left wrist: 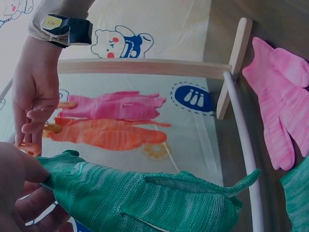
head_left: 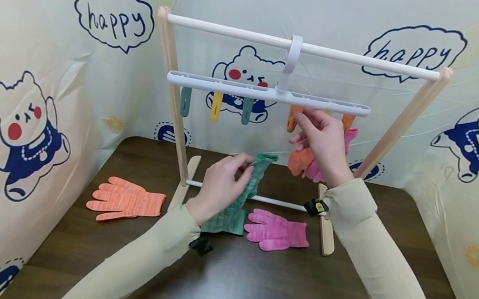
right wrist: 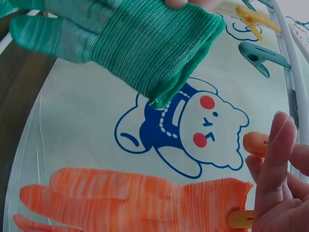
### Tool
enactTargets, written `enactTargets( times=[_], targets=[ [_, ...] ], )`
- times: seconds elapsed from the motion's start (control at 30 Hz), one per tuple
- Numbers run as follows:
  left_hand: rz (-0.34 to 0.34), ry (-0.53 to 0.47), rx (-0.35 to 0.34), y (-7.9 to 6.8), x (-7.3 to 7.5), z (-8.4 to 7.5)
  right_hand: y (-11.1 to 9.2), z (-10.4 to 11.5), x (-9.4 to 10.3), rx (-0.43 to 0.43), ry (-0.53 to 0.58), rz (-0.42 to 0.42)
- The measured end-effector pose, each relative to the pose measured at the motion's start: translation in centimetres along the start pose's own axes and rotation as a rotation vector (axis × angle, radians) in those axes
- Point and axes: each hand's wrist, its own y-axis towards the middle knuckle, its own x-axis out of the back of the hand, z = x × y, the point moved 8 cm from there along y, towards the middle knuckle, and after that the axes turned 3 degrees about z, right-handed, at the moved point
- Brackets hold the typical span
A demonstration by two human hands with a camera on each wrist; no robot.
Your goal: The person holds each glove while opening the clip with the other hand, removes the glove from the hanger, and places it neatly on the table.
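My left hand [head_left: 224,181] pinches a green knit glove [left wrist: 140,198] by its cuff, with the fingers of the glove hanging down. In the right wrist view the cuff end is turned toward the hanger. At the white clip hanger [head_left: 231,87], my right hand [head_left: 324,143] pinches an orange clothespin [head_left: 292,119] between thumb and fingers. Just past that hand, an orange glove [right wrist: 120,200] hangs from a yellow-orange clip [right wrist: 240,219]. Beside it hangs a pink glove [left wrist: 113,105], also clipped by its cuff. The green glove is apart from the clothespin.
Two teal clips [head_left: 184,102] and a yellow clip [head_left: 216,107] hang along the hanger's left half. A wooden rack [head_left: 403,122] carries the hanger on its white top bar. On the dark table lie an orange glove [head_left: 126,202], another green glove [head_left: 231,223] and a pink glove [head_left: 278,232].
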Motion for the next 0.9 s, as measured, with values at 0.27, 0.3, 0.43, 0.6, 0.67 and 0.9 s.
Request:
enactTargets(
  times=[0.27,0.3,0.43,0.6,0.67,0.9],
  targets=[
    [0.006,0.002,0.011,-0.6,0.3,0.2,-0.6,-0.1,0.1,0.034,-0.062,-0.001],
    [0.007,0.001,0.011,-0.7,0.3,0.2,-0.7,-0.1,0.1,0.037,-0.064,0.006],
    [0.007,0.004,0.012,-1.1,0.5,0.4,-1.1,-0.2,0.0,0.037,-0.063,0.033],
    [0.019,0.009,0.019,-1.6,0.8,0.7,-1.8,-0.7,0.3,0.026,-0.101,0.043],
    [0.028,0.009,0.022,-1.8,1.0,0.7,-2.2,-0.9,0.5,0.028,-0.128,0.05],
    [0.068,0.015,0.04,-2.6,1.6,1.0,-3.8,-1.8,1.0,0.011,-0.154,0.088]
  ],
)
